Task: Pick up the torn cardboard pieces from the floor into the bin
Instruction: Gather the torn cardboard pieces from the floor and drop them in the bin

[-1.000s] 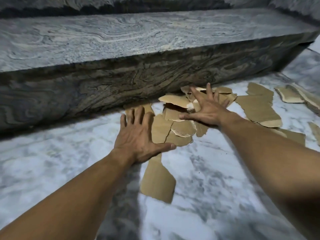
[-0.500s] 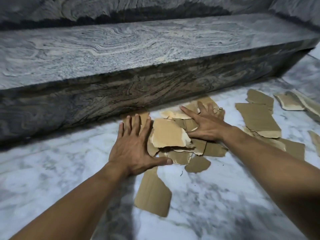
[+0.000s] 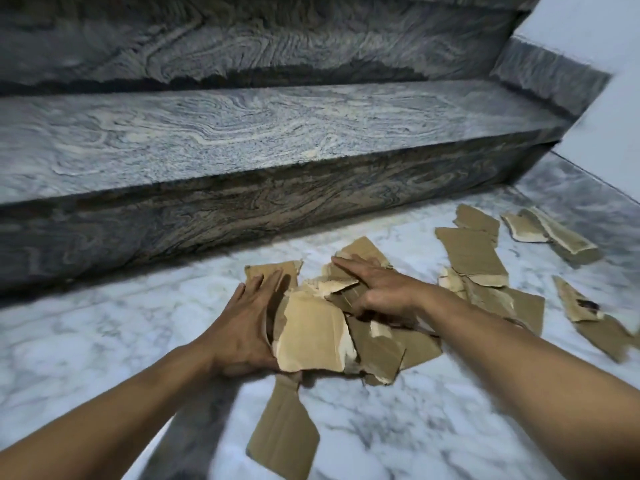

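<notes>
A heap of torn brown cardboard pieces (image 3: 311,334) lies on the white marble floor (image 3: 86,334) in front of a stone step. My left hand (image 3: 242,327) presses against the heap's left side with straight fingers; its thumb is hidden under the big light piece. My right hand (image 3: 381,289) lies on top of the heap from the right, index finger stretched out along it. One long cardboard strip (image 3: 284,427) sticks out from under the heap toward me. No bin is in view.
More torn pieces lie scattered to the right: a large flat one (image 3: 471,254), a pale strip (image 3: 571,244) and small scraps (image 3: 575,303). The grey veined stone step (image 3: 277,133) runs across behind the heap. A pale wall (image 3: 609,109) closes the right side.
Both hands have drawn closer together, dragging the pieces toward me into a tighter heap. The big light piece now overlaps my left thumb. The view has tilted up, showing more of the stairs.
</notes>
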### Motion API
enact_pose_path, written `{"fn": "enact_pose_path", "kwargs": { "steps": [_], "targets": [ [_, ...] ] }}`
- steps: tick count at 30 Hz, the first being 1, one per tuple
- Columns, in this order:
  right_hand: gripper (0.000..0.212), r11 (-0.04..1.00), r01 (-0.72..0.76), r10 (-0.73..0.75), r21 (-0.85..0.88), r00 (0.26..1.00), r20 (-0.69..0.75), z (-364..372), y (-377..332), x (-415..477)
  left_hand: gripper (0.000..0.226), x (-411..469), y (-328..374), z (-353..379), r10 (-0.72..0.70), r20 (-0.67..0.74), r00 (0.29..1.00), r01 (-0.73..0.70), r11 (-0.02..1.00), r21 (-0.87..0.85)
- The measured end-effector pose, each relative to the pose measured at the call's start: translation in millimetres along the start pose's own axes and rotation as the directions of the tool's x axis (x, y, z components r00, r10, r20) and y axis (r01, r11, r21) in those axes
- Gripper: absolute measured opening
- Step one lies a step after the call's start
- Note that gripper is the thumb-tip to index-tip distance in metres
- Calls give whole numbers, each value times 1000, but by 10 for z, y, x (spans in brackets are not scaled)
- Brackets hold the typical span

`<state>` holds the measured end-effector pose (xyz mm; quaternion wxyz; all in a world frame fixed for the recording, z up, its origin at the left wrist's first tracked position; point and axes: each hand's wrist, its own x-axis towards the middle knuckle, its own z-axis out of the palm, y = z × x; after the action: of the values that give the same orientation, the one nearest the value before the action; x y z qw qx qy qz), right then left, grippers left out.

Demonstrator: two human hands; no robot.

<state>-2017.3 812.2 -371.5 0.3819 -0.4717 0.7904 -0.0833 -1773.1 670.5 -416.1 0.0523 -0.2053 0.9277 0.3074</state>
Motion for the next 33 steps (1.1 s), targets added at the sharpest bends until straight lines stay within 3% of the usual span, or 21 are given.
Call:
{"fn": "enact_pose_path", "kwargs": {
  "steps": [2, 4, 7, 9, 11, 13, 16, 20, 23, 26, 27, 31, 33],
  "targets": [
    [96, 986, 42, -37, 161, 999, -38, -118, 75, -52, 153, 26, 49, -102, -40, 136, 990, 39, 999, 8],
    [93, 973, 2, 35, 231, 987, -157, -171, 200, -71, 149, 72, 89, -255, -104, 295, 950, 120, 992, -38],
    [106, 961, -241, 265, 137, 944, -199, 62, 316, -15, 151, 68, 63, -447, -90, 425, 901, 258, 898, -357],
    [106, 956, -284, 292, 66, 928, -233, 274, 302, 41, 149, 38, 115, -480, -78, 367, 927, 286, 779, -557],
    [103, 957, -280, 292, 82, 915, -280, 336, 302, 86, 150, 49, 225, -367, -217, 163, 963, 269, 846, -461],
    [102, 957, -283, 290, 65, 911, -294, 348, 310, 92, 160, 87, 313, -218, -324, -14, 946, 319, 936, -147],
    [104, 961, -268, 277, 72, 904, -326, 416, 334, 26, 177, 191, 387, -12, -398, 57, 916, 386, 910, 151],
    [98, 985, -169, 165, 31, 888, -429, 706, 267, -155, 177, 198, 485, -46, -440, 2, 898, 422, 864, 275],
    [99, 997, -41, 75, 70, 794, -603, 1059, 72, -356, 157, 120, 632, -31, -497, -64, 866, 498, 839, 220],
    [105, 991, -123, 33, -59, 637, -770, 1404, -169, -522, 114, -9, 641, 5, -563, -33, 826, 564, 826, 25],
    [107, 981, -169, 33, -91, 614, -789, 1444, -233, -543, 105, -69, 628, 10, -557, -18, 831, 557, 831, -6],
    [105, 968, -238, 122, -78, 717, -686, 1411, -401, -589, 97, -342, 631, 41, -506, -12, 862, 507, 862, 19],
    [94, 974, -226, 142, -31, 706, -693, 1466, -430, -690, 93, -491, 653, 88, -484, 14, 875, 483, 869, -109]
  ]
}}
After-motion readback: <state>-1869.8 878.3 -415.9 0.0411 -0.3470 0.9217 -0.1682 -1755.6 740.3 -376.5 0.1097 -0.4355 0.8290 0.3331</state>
